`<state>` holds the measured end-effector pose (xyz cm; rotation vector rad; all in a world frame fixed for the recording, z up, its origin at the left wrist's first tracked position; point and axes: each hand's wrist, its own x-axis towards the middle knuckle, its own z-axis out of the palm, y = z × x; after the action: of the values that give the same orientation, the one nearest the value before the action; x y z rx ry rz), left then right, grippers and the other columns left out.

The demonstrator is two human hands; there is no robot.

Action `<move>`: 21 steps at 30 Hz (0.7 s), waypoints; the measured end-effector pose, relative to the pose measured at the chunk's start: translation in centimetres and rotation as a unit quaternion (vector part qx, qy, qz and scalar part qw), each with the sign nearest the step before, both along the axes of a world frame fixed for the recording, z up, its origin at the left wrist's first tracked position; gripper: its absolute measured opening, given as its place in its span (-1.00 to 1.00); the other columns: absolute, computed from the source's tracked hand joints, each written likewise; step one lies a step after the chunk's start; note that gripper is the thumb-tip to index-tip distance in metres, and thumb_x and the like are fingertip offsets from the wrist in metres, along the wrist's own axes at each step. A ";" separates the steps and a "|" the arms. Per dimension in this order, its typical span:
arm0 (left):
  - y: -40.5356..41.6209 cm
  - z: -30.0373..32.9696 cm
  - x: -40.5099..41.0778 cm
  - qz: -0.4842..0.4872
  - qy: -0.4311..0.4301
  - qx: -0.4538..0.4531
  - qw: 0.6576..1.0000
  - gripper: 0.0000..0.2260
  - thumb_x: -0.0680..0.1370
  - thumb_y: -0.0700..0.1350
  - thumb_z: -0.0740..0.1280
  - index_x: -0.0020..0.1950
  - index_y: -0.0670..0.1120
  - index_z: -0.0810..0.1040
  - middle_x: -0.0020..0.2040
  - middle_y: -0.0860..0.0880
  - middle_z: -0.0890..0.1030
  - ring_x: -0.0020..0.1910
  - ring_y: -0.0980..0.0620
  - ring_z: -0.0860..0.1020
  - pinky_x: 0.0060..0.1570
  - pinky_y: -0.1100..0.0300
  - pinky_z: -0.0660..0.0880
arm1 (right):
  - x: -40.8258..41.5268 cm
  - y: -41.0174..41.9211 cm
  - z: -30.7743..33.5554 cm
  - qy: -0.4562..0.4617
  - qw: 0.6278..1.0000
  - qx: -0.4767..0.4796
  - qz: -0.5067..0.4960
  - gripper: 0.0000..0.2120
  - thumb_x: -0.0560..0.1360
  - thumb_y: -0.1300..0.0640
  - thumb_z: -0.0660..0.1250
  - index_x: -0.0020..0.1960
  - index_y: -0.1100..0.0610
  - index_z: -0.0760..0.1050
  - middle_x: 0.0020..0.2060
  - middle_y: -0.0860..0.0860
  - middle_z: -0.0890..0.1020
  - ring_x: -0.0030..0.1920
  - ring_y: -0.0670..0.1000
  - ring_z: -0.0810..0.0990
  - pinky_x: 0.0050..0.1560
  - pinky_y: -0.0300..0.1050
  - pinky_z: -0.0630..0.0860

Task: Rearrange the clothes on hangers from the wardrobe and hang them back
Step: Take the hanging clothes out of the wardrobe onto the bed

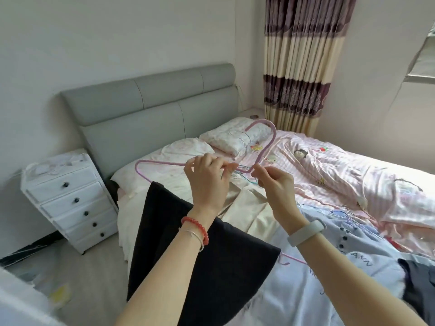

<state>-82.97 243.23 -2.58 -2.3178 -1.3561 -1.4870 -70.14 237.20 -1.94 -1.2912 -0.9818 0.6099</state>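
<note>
- Pink hanger (264, 147) held up over the bed (353, 175), hook end pointing away toward the pillows (235, 135), one shoulder arm running out to the left.
- Left hand (207, 182) pinching the hanger's wire between thumb and curled fingertips, near the neck where the arms meet.
- Right hand (274, 184) gripping just beside it, fingers curled in around the wire at the base of the hook; the two hands close together, nearly touching.
- Thin coloured threads or loops visible between the hands at the neck; too fine to identify.
- Black garment (195, 255) hanging below the left forearm, draped in one soft fold; whether it still sits on the hanger cannot be told.
- Pale blue shirt (329, 274) lying flat on the bed under the right forearm, a second pink hanger (294, 258) poking out from beneath it.
- Cream cloth (247, 208) spread on the mattress between the garments.
- White drawer unit (70, 198) beside the headboard (150, 107), striped curtain (301, 62) in the corner.
- Handling, judged: hanger light, thin and somewhat springy, likely to flex if squeezed at the arm ends; firmest hold at the neck, where both hands sit now.
- Garments judged soft, limp and light; black fabric prone to sliding off a smooth arm, so best taken at collar or shoulder seams while threading.
</note>
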 end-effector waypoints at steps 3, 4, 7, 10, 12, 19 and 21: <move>4.5 0.6 2.8 0.007 0.004 0.022 1.000 -0.65 0.47 0.16 0.16 -0.23 -0.03 0.61 -0.26 0.02 0.53 -0.17 -0.04 0.51 0.20 0.05 0.12 | 2.2 4.3 -0.1 0.065 0.998 -0.011 -0.014 -0.76 0.48 0.08 0.34 -0.34 0.11 0.58 -0.41 0.02 0.53 -0.38 -0.12 0.43 -0.25 -0.22 0.40; 6.2 0.6 3.9 0.009 0.008 0.025 1.000 -0.66 0.47 0.15 0.16 -0.23 -0.03 0.61 -0.25 0.01 0.53 -0.16 -0.05 0.51 0.23 0.02 0.11 | 3.1 5.9 -0.2 0.083 0.996 -0.014 -0.014 -0.76 0.48 0.07 0.34 -0.34 0.12 0.58 -0.40 0.02 0.52 -0.37 -0.10 0.42 -0.28 -0.26 0.38; 11.5 -0.3 8.0 0.008 0.029 0.006 1.000 -0.69 0.49 0.10 0.16 -0.18 -0.04 0.62 -0.15 -0.03 0.55 -0.05 -0.09 0.53 0.27 -0.15 0.18 | 6.7 11.3 -1.1 0.112 0.993 -0.025 -0.018 -0.76 0.49 0.10 0.33 -0.33 0.14 0.57 -0.39 0.04 0.50 -0.37 -0.08 0.38 -0.30 -0.26 0.34; 16.7 -3.3 12.3 -0.015 0.080 -0.024 0.996 -0.72 0.50 -0.02 0.19 0.08 -0.07 0.61 0.09 -0.13 0.56 0.19 -0.19 0.48 0.25 -0.26 0.25 | 11.7 17.1 -2.9 0.096 0.994 -0.044 -0.034 -0.76 0.49 0.09 0.32 -0.33 0.12 0.57 -0.40 0.02 0.52 -0.37 -0.10 0.39 -0.27 -0.24 0.36; 19.5 -6.0 14.8 -0.025 0.115 -0.082 0.990 -0.64 0.49 -0.07 0.21 0.26 -0.10 0.51 0.27 -0.19 0.47 0.34 -0.22 0.35 0.28 -0.29 0.24 | 15.2 21.1 -5.1 0.072 0.993 -0.078 -0.052 -0.76 0.50 0.08 0.31 -0.31 0.14 0.56 -0.41 0.01 0.52 -0.37 -0.10 0.40 -0.23 -0.21 0.37; 22.7 -17.9 17.7 -0.009 0.283 -0.381 0.880 -0.51 0.61 0.02 0.08 0.51 0.06 0.02 0.54 -0.04 -0.05 0.50 -0.06 -0.12 0.42 -0.15 -0.11 | 24.5 30.1 -18.0 0.015 0.963 -0.244 -0.116 -0.62 0.47 -0.02 0.23 -0.21 0.31 0.56 -0.36 0.19 0.51 -0.26 0.04 0.45 -0.19 -0.05 0.41; 22.7 -21.4 17.6 -0.010 0.321 -0.441 0.838 -0.47 0.61 0.07 0.07 0.52 0.09 -0.07 0.54 -0.04 -0.12 0.50 -0.08 -0.18 0.42 -0.20 -0.13 | 26.5 31.5 -21.6 -0.010 0.952 -0.280 -0.124 -0.59 0.42 -0.01 0.19 -0.27 0.37 0.49 -0.42 0.24 0.43 -0.32 0.07 0.38 -0.27 -0.06 0.33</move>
<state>-65.42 265.97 -24.01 -2.8480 -1.9879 0.1082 -43.60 268.73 -23.56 -1.8926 -0.6608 0.7057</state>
